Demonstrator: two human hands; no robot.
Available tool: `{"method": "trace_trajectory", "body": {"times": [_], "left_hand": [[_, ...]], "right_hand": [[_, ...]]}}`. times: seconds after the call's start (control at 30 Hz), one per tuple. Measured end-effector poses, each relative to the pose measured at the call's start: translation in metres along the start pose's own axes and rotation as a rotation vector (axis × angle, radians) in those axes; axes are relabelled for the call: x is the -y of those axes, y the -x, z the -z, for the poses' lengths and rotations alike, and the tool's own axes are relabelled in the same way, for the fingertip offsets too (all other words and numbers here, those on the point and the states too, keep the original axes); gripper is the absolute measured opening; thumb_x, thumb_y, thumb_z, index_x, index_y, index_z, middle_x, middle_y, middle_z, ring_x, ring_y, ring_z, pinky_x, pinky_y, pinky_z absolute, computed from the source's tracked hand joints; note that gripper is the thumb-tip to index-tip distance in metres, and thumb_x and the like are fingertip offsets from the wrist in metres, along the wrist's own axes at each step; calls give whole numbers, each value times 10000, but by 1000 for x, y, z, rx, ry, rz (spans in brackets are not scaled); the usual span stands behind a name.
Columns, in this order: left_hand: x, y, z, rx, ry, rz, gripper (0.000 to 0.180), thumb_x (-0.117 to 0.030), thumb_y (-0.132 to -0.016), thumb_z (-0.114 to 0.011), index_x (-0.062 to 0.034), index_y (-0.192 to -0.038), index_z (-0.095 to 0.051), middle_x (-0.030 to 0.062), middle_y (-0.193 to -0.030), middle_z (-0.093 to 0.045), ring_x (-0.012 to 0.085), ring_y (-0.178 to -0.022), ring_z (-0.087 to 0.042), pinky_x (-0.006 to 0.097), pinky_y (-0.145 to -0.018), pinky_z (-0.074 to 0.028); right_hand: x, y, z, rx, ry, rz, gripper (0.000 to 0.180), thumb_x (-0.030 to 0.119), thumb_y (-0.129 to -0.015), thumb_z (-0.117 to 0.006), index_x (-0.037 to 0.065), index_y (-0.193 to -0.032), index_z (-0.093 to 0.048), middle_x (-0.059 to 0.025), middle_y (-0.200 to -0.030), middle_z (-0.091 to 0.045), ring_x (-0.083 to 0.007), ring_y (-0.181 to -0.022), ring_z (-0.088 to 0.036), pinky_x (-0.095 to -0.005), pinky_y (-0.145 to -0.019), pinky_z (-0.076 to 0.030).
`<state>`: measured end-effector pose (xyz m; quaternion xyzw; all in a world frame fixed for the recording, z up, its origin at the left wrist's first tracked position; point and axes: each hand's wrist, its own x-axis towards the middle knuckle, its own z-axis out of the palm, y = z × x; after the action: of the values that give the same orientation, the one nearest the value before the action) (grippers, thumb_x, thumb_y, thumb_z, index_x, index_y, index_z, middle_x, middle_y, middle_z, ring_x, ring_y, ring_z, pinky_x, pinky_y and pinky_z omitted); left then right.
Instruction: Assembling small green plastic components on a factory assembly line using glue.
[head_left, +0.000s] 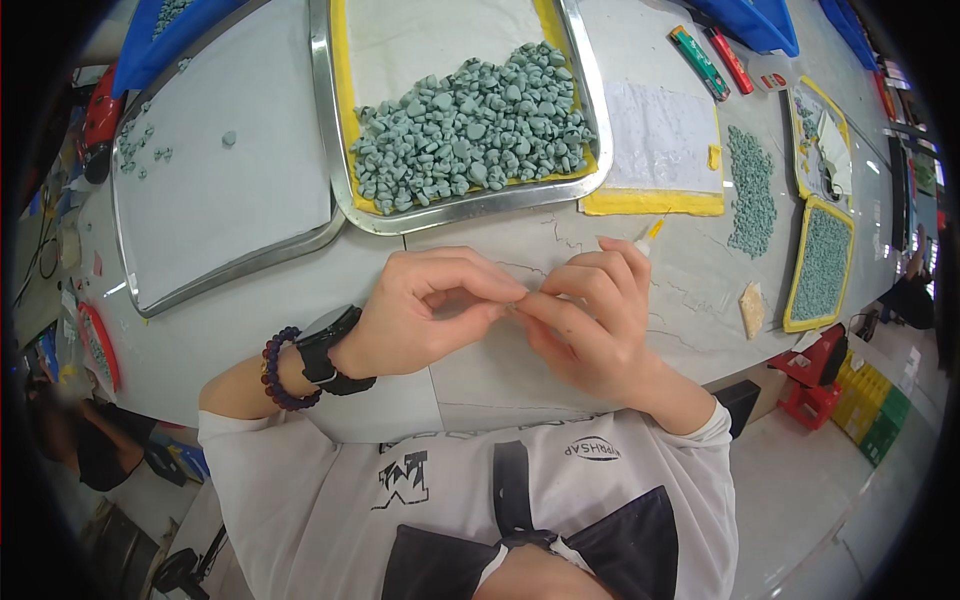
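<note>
My left hand [430,305], with a dark watch [332,345] and a beaded bracelet [278,370] at its wrist, is closed in a pinch. Its fingertips meet those of my right hand [600,320], also closed, just above the table. Whatever lies between the fingertips is too small or hidden to name. Beside the raised fingers of my right hand shows a white tube with a yellow tip [652,232]; I cannot tell whether it is held or lies on the table. Beyond my hands, a metal tray [470,213] lined with yellow-edged cloth bears a heap of blue-green stones [470,130].
A second metal tray [240,200] at left has a few stones on white paper. To the right are a yellow-edged white pad [660,140], a pile of small stones [750,190], a filled yellow-edged tray [822,265], and green and red boxes [700,62]. Blue bins [750,22] stand farther back.
</note>
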<state>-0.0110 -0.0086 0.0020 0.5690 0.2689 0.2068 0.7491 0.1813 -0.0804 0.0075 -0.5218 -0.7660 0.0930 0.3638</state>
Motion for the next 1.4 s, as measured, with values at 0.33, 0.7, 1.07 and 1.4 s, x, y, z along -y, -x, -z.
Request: {"method": "trace_trajectory", "body": {"times": [0.33,0.7,1.07,1.4], "left_hand": [[2,2,-3,-2,152,42,246,138,-803,-555,48,-1016,-639,141,-1047,-615,178,-955,-608,282,-815,-507],[4,0,5,-44,354,101,263,105,-816,-555,31,-1068,-578,139,-1110,-566,178,-992,-583,334,-859,-529],[-3,-6,0,-51,332,178,274,82,-810,-566,24,-1078,-564,119,-1071,-581,170,-966,-590,340,-852,-530],[-3,-4,3,-40,316,192,282,64,-816,-578,28,-1096,-578,120,-1076,-600,175,-965,-604,324,-861,-518]], "right_hand": [[0,4,-2,-50,24,3,316,58,-532,-744,137,-826,-657,19,-826,-556,-209,-796,-538,-438,-900,-352],[-9,16,76,-431,-180,-331,413,437,-874,-580,24,-863,-586,-90,-705,-547,-157,-641,-516,-309,-620,-409],[-14,35,42,147,230,-791,470,325,-648,-817,27,-941,-604,-61,-693,-513,-155,-566,-481,-270,-547,-414],[-16,23,58,317,371,-255,722,357,-604,-812,86,-1217,-546,-82,-870,-511,-239,-705,-474,-336,-644,-435]]}}
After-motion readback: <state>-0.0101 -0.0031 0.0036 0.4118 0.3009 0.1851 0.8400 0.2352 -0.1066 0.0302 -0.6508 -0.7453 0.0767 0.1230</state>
